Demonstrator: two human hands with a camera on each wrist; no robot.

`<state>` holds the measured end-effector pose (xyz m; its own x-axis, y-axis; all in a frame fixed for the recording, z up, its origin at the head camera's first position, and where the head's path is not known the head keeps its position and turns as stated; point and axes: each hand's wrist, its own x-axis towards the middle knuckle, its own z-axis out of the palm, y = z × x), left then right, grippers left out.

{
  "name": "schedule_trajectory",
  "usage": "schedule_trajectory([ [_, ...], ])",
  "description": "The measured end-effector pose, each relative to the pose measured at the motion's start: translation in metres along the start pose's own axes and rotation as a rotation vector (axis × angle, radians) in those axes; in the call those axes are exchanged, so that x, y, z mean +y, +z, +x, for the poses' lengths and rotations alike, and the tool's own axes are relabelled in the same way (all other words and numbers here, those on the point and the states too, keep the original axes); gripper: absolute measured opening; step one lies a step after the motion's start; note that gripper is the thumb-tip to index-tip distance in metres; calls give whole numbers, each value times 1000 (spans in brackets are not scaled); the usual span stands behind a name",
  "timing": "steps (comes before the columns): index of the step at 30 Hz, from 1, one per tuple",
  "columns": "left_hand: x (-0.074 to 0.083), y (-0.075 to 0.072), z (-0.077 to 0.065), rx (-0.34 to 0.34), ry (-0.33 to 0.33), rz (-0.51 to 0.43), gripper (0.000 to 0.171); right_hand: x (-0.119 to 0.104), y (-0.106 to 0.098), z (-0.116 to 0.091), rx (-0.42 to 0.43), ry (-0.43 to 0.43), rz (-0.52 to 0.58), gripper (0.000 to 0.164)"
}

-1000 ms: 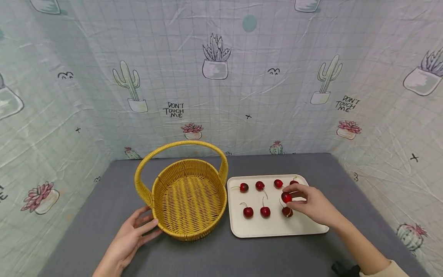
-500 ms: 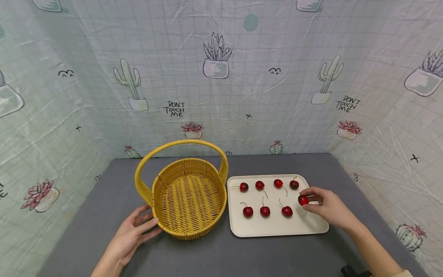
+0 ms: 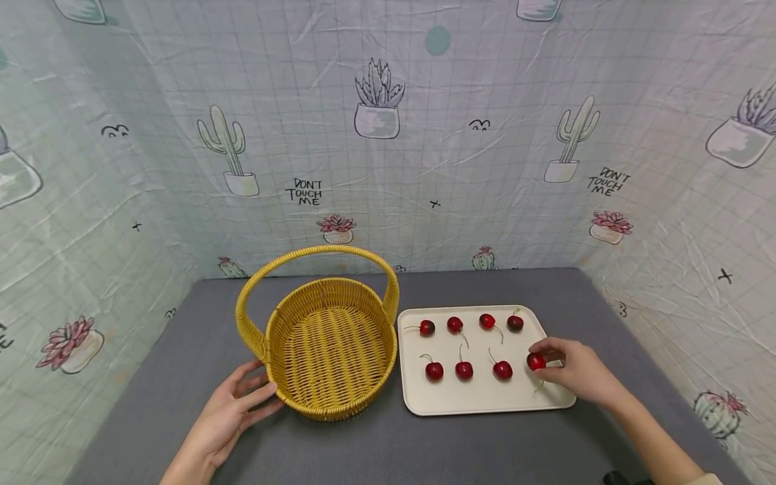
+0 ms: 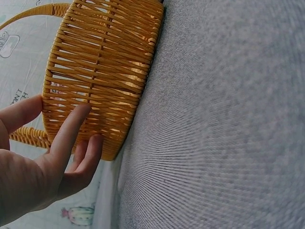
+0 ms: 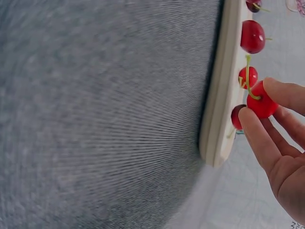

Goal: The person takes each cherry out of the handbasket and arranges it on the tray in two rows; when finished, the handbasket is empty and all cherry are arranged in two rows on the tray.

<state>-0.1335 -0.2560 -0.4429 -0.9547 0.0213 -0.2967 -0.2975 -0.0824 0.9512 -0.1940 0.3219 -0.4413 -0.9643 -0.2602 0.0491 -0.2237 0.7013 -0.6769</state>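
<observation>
A round yellow wicker basket with a tall arched handle stands left of centre. My left hand rests against its near left side, thumb at the rim and fingers loosely spread on the outer weave. Over the right end of a cream tray, my right hand pinches a red cherry between thumb and fingertips. Its green stem shows in the right wrist view. Whether this cherry touches the tray is hard to tell. Several other stemmed cherries, such as this one, lie in two rows on the tray.
Basket and tray stand side by side on a grey cloth-covered table. A patterned curtain encloses the back and both sides. Near the right forearm, a small black object is partly cut off by the frame's lower edge.
My right hand has carried the pinched cherry rightward and toward me, to the right end of the near row. The left hand and the basket have stayed in place.
</observation>
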Motion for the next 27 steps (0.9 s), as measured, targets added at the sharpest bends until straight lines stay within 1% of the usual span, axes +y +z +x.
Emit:
schedule_trajectory([
  [6,-1,-1,1,-1,0,-6,78,2,6,1,-7,7,-42,34],
  [12,-3,-1,1,16,-6,-4,77,5,11,2,-37,3,-26,36],
  [19,-3,1,0,20,-1,6,75,7,12,1,-32,12,-27,37],
  [27,-4,2,-1,42,5,53,75,4,10,0,-18,-18,-29,42],
])
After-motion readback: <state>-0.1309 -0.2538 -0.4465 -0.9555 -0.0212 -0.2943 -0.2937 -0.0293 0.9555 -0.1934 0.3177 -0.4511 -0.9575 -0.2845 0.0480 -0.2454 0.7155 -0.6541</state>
